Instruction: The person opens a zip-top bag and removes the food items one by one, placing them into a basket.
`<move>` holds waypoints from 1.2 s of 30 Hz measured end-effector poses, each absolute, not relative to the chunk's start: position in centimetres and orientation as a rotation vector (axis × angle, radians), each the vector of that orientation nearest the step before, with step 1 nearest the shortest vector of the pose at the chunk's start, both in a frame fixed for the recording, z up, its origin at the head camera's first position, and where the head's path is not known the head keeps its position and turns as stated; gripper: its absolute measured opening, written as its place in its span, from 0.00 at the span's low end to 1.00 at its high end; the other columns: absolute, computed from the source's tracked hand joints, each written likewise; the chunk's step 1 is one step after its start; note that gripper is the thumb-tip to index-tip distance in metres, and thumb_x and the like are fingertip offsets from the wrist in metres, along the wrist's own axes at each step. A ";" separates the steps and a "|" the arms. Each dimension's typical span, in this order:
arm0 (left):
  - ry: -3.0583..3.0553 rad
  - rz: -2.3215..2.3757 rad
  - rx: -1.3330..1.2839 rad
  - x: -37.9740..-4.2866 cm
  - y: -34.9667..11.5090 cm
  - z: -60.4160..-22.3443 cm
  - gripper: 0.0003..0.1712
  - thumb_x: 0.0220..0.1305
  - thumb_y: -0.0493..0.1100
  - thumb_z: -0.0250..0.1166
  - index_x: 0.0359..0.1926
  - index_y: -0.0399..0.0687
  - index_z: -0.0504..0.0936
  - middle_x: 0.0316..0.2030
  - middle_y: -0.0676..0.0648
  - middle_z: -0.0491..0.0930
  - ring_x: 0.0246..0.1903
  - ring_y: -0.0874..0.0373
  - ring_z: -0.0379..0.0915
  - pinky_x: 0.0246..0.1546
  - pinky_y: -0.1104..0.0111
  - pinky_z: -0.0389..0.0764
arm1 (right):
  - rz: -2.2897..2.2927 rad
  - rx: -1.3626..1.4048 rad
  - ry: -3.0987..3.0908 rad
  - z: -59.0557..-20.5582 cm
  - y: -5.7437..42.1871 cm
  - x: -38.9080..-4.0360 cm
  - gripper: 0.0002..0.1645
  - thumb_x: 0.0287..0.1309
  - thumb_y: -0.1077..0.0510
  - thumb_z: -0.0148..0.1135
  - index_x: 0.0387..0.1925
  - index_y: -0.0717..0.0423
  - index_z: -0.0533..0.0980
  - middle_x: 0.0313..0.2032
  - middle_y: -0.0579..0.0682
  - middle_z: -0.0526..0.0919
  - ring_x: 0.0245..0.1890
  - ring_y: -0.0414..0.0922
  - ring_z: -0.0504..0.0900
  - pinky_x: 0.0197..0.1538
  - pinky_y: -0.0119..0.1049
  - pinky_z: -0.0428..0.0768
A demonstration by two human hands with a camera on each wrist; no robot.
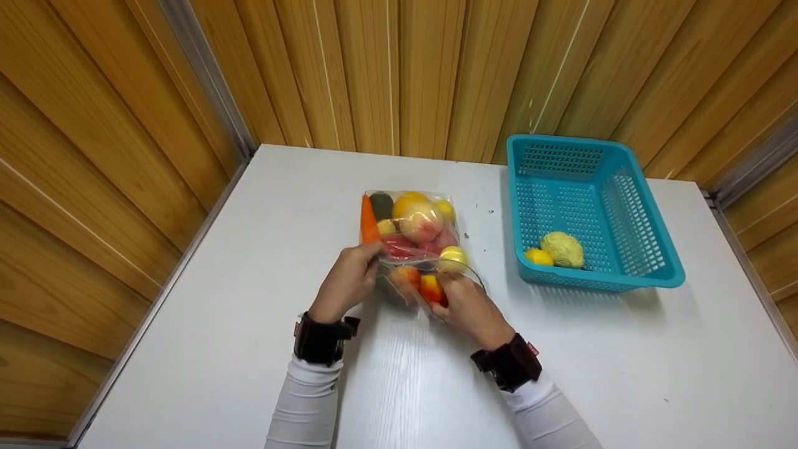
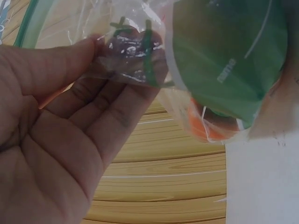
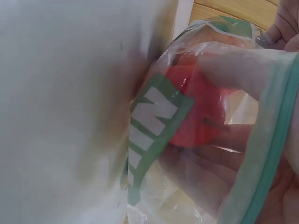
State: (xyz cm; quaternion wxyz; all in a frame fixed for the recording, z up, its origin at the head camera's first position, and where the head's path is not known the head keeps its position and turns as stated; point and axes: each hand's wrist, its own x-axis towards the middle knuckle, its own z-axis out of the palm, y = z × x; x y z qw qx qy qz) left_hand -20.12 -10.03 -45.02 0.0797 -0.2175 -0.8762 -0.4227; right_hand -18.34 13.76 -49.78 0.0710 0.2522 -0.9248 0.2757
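Observation:
A clear zip bag [image 1: 399, 260] full of produce lies on the table, its mouth toward me. In it show a carrot [image 1: 368, 219], a dark green piece [image 1: 381, 204], an orange-yellow fruit [image 1: 409, 201], a peach [image 1: 421, 224] and several yellow and red fruits. My left hand [image 1: 349, 280] pinches the plastic at the bag's left edge between thumb and fingers. My right hand [image 1: 467, 305] reaches in at the mouth; its fingers curl round a red-and-yellow fruit [image 1: 431, 288], which looks red through the plastic in the right wrist view. An orange-red fruit [image 1: 406, 279] sits beside it.
To the right of the bag stands a teal basket [image 1: 670, 274]. Inside, near its front left corner, are a lemon [image 1: 538, 256] and a pale, bumpy yellow-green piece [image 1: 562, 249]. Wood-look panels [image 1: 424, 75] rise behind the white table [image 1: 249, 262].

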 end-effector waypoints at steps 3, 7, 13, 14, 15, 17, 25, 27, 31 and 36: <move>-2.619 -1.285 -0.644 -20.1 -10.0 -45.0 0.15 0.67 0.23 0.57 0.45 0.38 0.85 0.41 0.43 0.88 0.37 0.52 0.80 0.43 0.56 0.83 | 0.788 0.777 -2.775 -49.2 13.9 -18.2 0.29 0.49 0.65 0.78 0.52 0.67 0.76 0.42 0.60 0.81 0.40 0.55 0.80 0.48 0.51 0.83; -2.630 -1.313 -0.622 -20.0 -10.0 -44.9 0.15 0.66 0.22 0.57 0.45 0.38 0.86 0.39 0.44 0.88 0.36 0.53 0.78 0.42 0.58 0.82 | 0.741 0.800 -2.785 -48.1 14.2 -17.8 0.25 0.49 0.64 0.77 0.48 0.68 0.78 0.39 0.59 0.80 0.38 0.54 0.79 0.45 0.49 0.83; -2.640 -1.306 -0.609 -20.0 -10.0 -44.9 0.15 0.66 0.23 0.57 0.44 0.40 0.86 0.35 0.46 0.86 0.33 0.55 0.75 0.38 0.61 0.79 | 0.765 0.833 -2.828 -45.7 15.1 -17.0 0.15 0.52 0.62 0.73 0.40 0.67 0.80 0.31 0.53 0.77 0.30 0.48 0.75 0.33 0.38 0.77; -2.639 -1.305 -0.610 -20.0 -10.0 -44.9 0.15 0.67 0.23 0.57 0.44 0.40 0.86 0.35 0.46 0.86 0.33 0.55 0.75 0.38 0.61 0.79 | 0.775 0.847 -2.825 -45.4 15.3 -16.9 0.15 0.52 0.62 0.72 0.40 0.66 0.80 0.30 0.52 0.77 0.30 0.47 0.75 0.33 0.37 0.77; -2.638 -1.308 -0.609 -20.0 -10.0 -44.9 0.15 0.67 0.23 0.57 0.44 0.40 0.86 0.35 0.46 0.86 0.33 0.55 0.75 0.38 0.61 0.79 | 0.787 0.862 -2.822 -45.0 15.5 -16.8 0.15 0.52 0.62 0.71 0.41 0.66 0.81 0.31 0.52 0.78 0.30 0.46 0.75 0.33 0.37 0.76; -2.635 -1.307 -0.610 -20.0 -10.1 -44.9 0.15 0.67 0.23 0.57 0.44 0.40 0.86 0.35 0.46 0.85 0.33 0.55 0.75 0.38 0.61 0.79 | 0.820 0.888 -2.810 -44.3 16.0 -16.6 0.15 0.53 0.62 0.69 0.43 0.65 0.82 0.33 0.52 0.80 0.31 0.46 0.75 0.34 0.36 0.77; -2.624 -1.341 -0.617 -20.0 -10.0 -45.0 0.13 0.68 0.25 0.59 0.44 0.40 0.86 0.37 0.46 0.88 0.35 0.54 0.78 0.41 0.59 0.82 | 0.958 0.879 -2.777 -42.2 18.4 -16.0 0.21 0.56 0.63 0.68 0.52 0.65 0.83 0.40 0.54 0.87 0.34 0.44 0.79 0.38 0.36 0.82; -2.624 -1.345 -0.615 -20.0 -10.0 -45.0 0.12 0.68 0.25 0.59 0.44 0.40 0.86 0.38 0.45 0.88 0.36 0.54 0.79 0.42 0.58 0.82 | 0.989 0.876 -2.765 -41.9 19.0 -16.0 0.22 0.57 0.62 0.69 0.53 0.66 0.83 0.43 0.55 0.88 0.36 0.45 0.81 0.40 0.38 0.84; -2.625 -1.324 -0.612 -20.0 -10.0 -45.0 0.14 0.67 0.24 0.58 0.44 0.40 0.86 0.39 0.45 0.87 0.36 0.54 0.79 0.42 0.59 0.82 | 1.075 0.883 -2.715 -41.4 20.2 -15.9 0.23 0.57 0.63 0.71 0.55 0.66 0.83 0.48 0.57 0.88 0.40 0.47 0.85 0.45 0.38 0.86; -2.619 -1.277 -0.616 -20.0 -10.0 -45.0 0.16 0.65 0.21 0.56 0.42 0.39 0.85 0.39 0.44 0.86 0.37 0.53 0.78 0.42 0.59 0.81 | 1.203 0.866 -2.581 -41.0 21.6 -15.9 0.24 0.55 0.66 0.74 0.56 0.65 0.83 0.51 0.56 0.87 0.44 0.49 0.86 0.48 0.29 0.84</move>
